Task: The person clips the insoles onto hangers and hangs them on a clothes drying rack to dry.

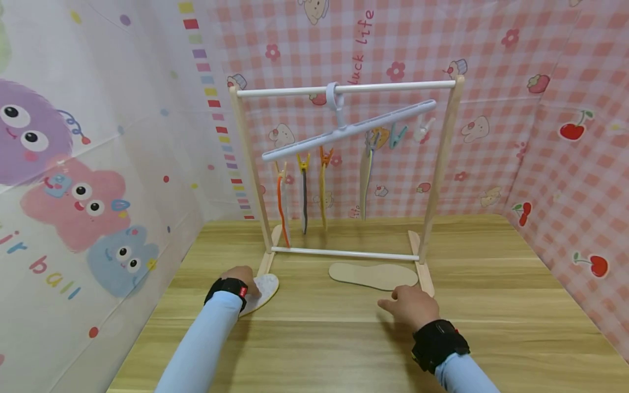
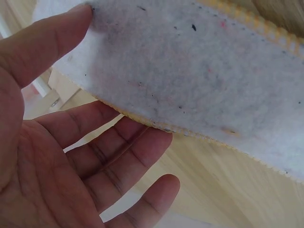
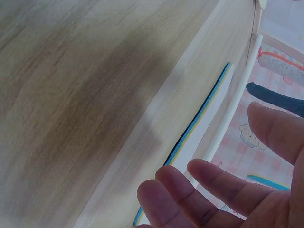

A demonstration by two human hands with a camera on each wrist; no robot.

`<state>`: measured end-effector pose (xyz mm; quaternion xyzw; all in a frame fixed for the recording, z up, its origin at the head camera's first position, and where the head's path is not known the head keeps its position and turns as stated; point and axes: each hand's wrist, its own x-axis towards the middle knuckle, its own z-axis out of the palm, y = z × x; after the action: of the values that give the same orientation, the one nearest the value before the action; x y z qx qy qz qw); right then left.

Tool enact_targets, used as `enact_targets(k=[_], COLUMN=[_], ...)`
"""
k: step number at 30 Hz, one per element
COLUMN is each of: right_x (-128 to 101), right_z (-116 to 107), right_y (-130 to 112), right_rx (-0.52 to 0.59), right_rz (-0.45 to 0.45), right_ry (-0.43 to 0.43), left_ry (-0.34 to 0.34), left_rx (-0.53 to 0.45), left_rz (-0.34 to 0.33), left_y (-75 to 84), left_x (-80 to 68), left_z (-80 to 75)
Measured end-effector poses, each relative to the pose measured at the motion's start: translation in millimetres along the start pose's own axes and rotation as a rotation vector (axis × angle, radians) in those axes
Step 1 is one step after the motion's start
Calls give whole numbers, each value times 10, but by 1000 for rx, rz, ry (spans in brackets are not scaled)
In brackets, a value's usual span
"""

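My left hand [image 1: 244, 278] pinches a grey-white felt insole [image 1: 266, 288] with yellow stitching along its edge. In the left wrist view the thumb lies on the felt's upper face, and the fingertips go under the stitched rim. A beige insole [image 1: 373, 275] lies flat on the table by the rack's right foot; the right wrist view shows its layered edge in dark, blue and yellow. Over its near right end hovers my right hand [image 1: 413, 307], fingers loosely bent with nothing between them.
A wooden rack [image 1: 439, 180] with white rods stands ahead. From its top rod hangs a pale hanger [image 1: 344, 131], tilted lower on the left. Several insoles, such as an orange-edged one [image 1: 282, 210], hang from its clips. An unloaded teal clip [image 1: 398, 136] hangs at right.
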<state>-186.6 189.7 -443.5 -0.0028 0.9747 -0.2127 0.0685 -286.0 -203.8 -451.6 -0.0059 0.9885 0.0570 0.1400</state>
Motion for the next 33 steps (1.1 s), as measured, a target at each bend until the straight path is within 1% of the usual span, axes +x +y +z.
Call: enact_targets(k=[8,13,17,21,25,28,33], right_x=[4,9,2,-10,-8,-3,0], right_z=[9,21,22,8,0,3,13], right_y=[-6,-12,-6,-5,-21,-33,-52], right_rx=[-1,-5,-7,-14,-15,-19,-30], right_rz=[-1,-4,-7,-7,-4,-5,-13], right_ry=[-6,-11,-11,-16,-25,-29,-25], left_ry=[6,-3,8,10,2,2,9], left_rx=[10,15,19,21,45,57,57], left_rz=[-8,-18,5,30,35,53,91], left_y=[-43,-34,22,82,116,149,244], left_x=[27,-6,-42,-22,16,25,-9], left_z=[37,23,-4,-9,-9,-40,-134])
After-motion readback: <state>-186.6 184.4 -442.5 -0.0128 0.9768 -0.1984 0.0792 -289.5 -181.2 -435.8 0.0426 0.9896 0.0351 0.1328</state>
